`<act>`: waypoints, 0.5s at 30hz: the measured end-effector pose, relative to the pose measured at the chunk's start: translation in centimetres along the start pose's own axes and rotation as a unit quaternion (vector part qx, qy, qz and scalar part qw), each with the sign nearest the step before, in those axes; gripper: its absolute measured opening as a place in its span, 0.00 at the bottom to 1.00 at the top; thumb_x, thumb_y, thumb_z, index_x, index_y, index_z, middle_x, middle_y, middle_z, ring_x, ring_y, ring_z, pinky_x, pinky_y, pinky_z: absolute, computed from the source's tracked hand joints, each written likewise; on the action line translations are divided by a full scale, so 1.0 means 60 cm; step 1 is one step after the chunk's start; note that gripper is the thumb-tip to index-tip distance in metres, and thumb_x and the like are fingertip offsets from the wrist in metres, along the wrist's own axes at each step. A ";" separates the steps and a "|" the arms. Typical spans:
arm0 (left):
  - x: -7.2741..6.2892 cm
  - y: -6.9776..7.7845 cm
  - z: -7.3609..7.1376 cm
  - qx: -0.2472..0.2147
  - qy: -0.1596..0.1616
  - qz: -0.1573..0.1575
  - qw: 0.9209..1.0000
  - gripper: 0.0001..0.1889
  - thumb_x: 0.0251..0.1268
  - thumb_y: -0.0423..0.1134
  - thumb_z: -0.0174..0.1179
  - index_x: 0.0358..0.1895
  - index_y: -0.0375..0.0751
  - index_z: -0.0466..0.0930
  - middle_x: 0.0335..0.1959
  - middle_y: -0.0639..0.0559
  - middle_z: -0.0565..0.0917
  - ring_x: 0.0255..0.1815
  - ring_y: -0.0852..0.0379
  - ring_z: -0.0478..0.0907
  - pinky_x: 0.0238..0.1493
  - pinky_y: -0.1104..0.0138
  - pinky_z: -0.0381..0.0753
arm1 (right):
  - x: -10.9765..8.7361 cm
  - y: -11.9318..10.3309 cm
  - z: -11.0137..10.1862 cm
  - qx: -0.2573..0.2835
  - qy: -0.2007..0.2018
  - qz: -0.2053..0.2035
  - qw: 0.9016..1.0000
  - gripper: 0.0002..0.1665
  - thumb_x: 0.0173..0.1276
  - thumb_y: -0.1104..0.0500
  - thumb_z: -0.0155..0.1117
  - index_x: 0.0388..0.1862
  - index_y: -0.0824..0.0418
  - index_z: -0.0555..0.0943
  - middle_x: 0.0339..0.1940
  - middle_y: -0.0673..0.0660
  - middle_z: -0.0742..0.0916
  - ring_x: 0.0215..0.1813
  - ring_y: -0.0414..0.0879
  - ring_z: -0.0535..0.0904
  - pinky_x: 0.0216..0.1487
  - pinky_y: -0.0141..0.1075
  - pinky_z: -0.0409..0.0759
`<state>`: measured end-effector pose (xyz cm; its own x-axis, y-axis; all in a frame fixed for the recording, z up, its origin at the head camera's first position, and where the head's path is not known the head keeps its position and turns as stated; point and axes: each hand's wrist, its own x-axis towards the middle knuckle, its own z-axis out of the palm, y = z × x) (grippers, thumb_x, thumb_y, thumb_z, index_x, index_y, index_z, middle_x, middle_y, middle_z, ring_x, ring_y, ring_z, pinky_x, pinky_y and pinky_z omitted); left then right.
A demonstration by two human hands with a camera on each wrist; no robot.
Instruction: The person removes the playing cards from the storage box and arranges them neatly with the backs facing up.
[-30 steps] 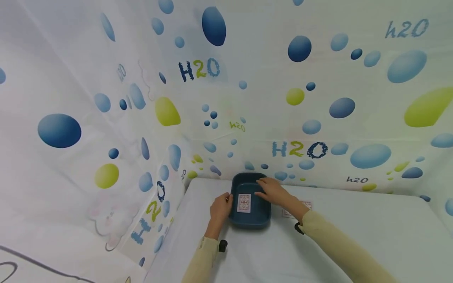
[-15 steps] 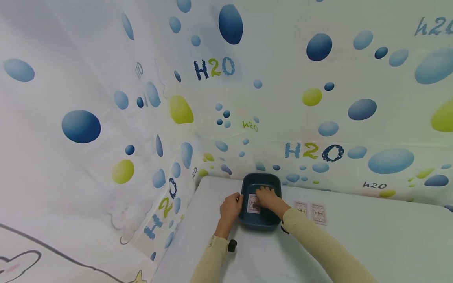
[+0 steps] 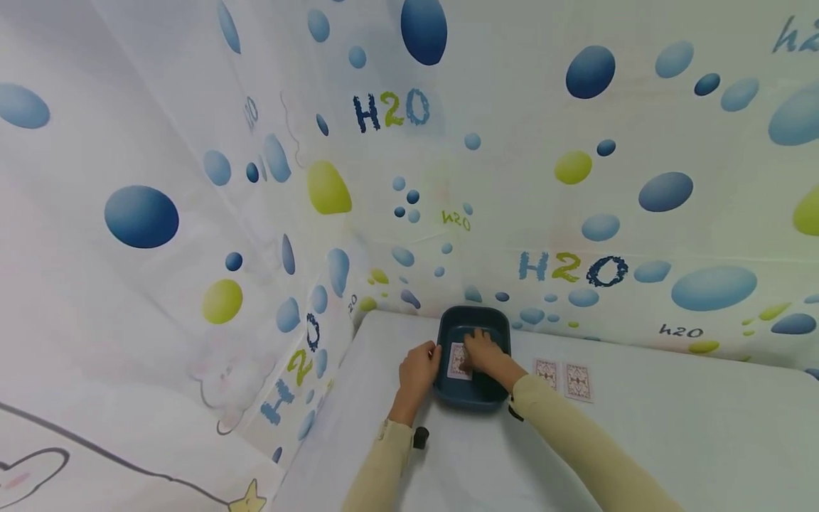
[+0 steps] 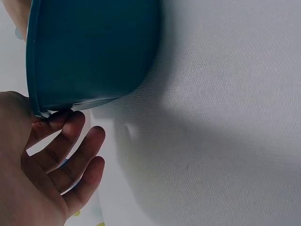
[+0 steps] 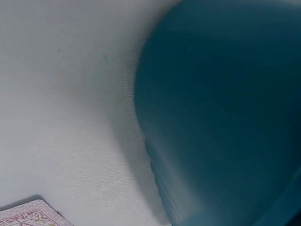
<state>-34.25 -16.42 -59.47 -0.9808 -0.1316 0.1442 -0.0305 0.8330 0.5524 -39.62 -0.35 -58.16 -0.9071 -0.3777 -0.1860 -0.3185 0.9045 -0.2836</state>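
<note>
A dark blue-green plastic basin (image 3: 473, 400) stands on the white tabletop, ahead of the person. At its left rim is my left hand (image 3: 419, 368); in the left wrist view the fingers (image 4: 70, 127) curl up under the rim, the thumb hidden. Inside the basin lies a red-patterned playing card (image 3: 457, 361), face down. My right hand (image 3: 484, 352) reaches in over the right rim, fingers bent, with the thumb at the card's right edge. I cannot tell whether it pinches the card. The right wrist view shows only the basin's outer wall (image 5: 221, 113), not the hand.
Two more face-down playing cards lie side by side on the table right of the basin, the nearer card (image 3: 547, 372) partly behind the right sleeve and the farther card (image 3: 579, 382) fully visible. A patterned curtain (image 3: 486, 185) rises behind the table (image 3: 672, 419).
My right hand has moved left and down from the basin's right rim to the card inside. Both table cards, partly covered by the arm before, now show. The left hand stays at the rim.
</note>
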 end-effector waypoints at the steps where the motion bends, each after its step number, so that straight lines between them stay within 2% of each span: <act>1: 0.001 0.001 -0.001 0.000 0.002 0.001 1.000 0.16 0.77 0.48 0.54 0.30 0.45 0.79 0.23 0.54 0.79 0.20 0.59 0.70 0.22 0.67 0.66 | -0.001 0.000 0.000 0.001 0.009 -0.002 1.000 0.43 0.63 0.51 0.75 0.69 0.70 0.67 0.69 0.74 0.70 0.70 0.70 0.68 0.65 0.59 0.73; 6: 0.000 0.004 -0.004 0.002 0.004 -0.003 1.000 0.16 0.77 0.48 0.54 0.31 0.44 0.79 0.23 0.53 0.79 0.21 0.59 0.70 0.23 0.66 0.66 | -0.004 0.002 0.009 -0.005 0.048 -0.004 0.999 0.49 0.61 0.47 0.76 0.70 0.69 0.63 0.67 0.74 0.72 0.67 0.68 0.70 0.63 0.59 0.75; 11: -0.002 0.005 -0.005 0.000 0.002 -0.006 1.000 0.16 0.77 0.48 0.54 0.31 0.44 0.80 0.23 0.53 0.80 0.21 0.58 0.71 0.23 0.65 0.66 | -0.009 0.001 0.015 -0.008 0.059 0.002 0.998 0.47 0.61 0.46 0.76 0.68 0.67 0.65 0.62 0.72 0.77 0.61 0.65 0.74 0.61 0.57 0.76; 15: -0.005 0.007 -0.006 -0.003 0.000 -0.006 1.000 0.16 0.77 0.48 0.54 0.31 0.43 0.80 0.23 0.53 0.80 0.21 0.58 0.71 0.22 0.65 0.66 | -0.015 0.002 0.018 -0.018 0.065 -0.008 0.998 0.44 0.61 0.47 0.76 0.67 0.67 0.67 0.61 0.71 0.79 0.60 0.64 0.76 0.60 0.56 0.77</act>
<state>-33.90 -16.21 -59.00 -0.9805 -0.1407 0.1373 -0.0404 0.8277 0.5598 -38.56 -0.15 -59.07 -0.9288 -0.3662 -0.0569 -0.3418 0.9058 -0.2505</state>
